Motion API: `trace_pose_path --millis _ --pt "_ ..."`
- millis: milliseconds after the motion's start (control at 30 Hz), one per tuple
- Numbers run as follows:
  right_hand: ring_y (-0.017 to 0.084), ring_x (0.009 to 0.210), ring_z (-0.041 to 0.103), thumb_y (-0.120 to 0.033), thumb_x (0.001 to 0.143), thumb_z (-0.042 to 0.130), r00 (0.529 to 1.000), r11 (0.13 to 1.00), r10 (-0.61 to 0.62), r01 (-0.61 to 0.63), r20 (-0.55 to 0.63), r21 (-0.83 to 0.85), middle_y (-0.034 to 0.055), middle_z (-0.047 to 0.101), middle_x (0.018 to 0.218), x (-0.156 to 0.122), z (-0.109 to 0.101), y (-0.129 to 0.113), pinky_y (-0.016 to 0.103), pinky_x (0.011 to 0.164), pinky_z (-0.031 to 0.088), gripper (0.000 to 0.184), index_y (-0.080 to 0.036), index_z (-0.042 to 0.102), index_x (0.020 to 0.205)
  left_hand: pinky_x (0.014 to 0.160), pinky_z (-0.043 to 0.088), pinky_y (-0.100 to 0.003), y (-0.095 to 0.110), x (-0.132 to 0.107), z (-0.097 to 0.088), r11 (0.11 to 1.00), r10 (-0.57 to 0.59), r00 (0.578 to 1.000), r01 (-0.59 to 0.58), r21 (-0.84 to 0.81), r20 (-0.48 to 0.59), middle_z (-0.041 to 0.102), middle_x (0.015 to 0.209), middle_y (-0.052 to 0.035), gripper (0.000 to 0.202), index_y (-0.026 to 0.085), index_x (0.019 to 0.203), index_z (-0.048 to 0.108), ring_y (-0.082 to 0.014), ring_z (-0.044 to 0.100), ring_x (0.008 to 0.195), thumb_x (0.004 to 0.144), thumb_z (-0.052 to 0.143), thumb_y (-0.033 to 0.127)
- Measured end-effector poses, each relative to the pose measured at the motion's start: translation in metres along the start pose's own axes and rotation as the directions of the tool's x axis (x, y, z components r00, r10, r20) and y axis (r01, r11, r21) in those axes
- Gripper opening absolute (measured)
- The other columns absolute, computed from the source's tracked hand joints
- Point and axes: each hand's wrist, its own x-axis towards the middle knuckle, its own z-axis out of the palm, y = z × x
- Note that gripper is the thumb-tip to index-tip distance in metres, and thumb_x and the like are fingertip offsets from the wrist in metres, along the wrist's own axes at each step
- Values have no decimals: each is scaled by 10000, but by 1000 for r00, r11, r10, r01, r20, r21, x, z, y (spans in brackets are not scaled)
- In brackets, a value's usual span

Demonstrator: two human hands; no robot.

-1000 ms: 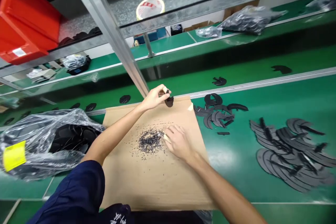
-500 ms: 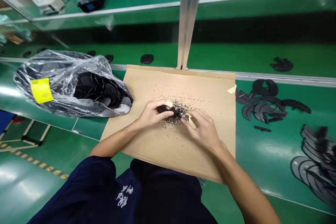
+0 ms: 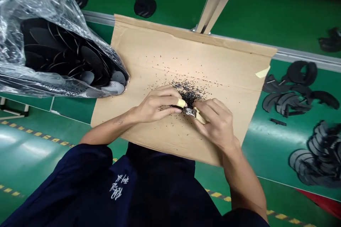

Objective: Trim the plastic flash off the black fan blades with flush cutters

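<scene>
My left hand [image 3: 162,105], with yellow tape round one fingertip, pinches a thin black plastic part [image 3: 174,106] that is mostly hidden by the fingers. My right hand [image 3: 214,118] is closed around a pair of nippers [image 3: 190,112] with pale yellow handles. Their metal jaws point left and meet the edge of the black part. Beneath and beyond both hands, many tiny black clippings [image 3: 189,94] lie heaped and scattered over a sheet of brown cardboard [image 3: 149,39].
A clear plastic bag [image 3: 53,78] full of black curved parts lies at the left. Curved black pieces [image 3: 290,103] and a larger stack [image 3: 314,159] rest on the green table at the right. A metal post [image 3: 220,3] rises behind the cardboard.
The view has tilted down and closer to the cardboard. My left hand has turned the black part so it shows nearly edge-on, and the nippers' jaws are now plainly visible at it.
</scene>
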Motion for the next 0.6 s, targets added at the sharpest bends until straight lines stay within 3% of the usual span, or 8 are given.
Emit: trace_pose_path --millis 433,533,600 --pt "160 633 521 -126 931 642 992 939 -116 93 -48 -332 23 651 673 1 -3 -5 310 569 380 44 -156 675 932 744 542 -271 2 -2 2 993 -74 996 78 -88 44 734 924 -57 153 181 1038 738 -134 670 830 913 752 269" --pt "157 611 536 -93 933 599 998 954 -56 41 -42 -296 25 650 660 -2 0 -6 307 561 371 109 -157 682 906 727 539 -268 2 -4 4 991 -104 994 106 -82 26 743 919 -61 158 179 1022 739 -140 685 831 910 756 289" --pt "153 626 577 -127 958 573 999 991 18 -23 -41 -131 39 685 708 -4 2 -5 292 576 401 134 -170 686 901 700 528 -258 4 -4 6 987 -145 989 144 -73 -4 739 866 -47 169 177 996 740 -135 680 791 893 774 307"
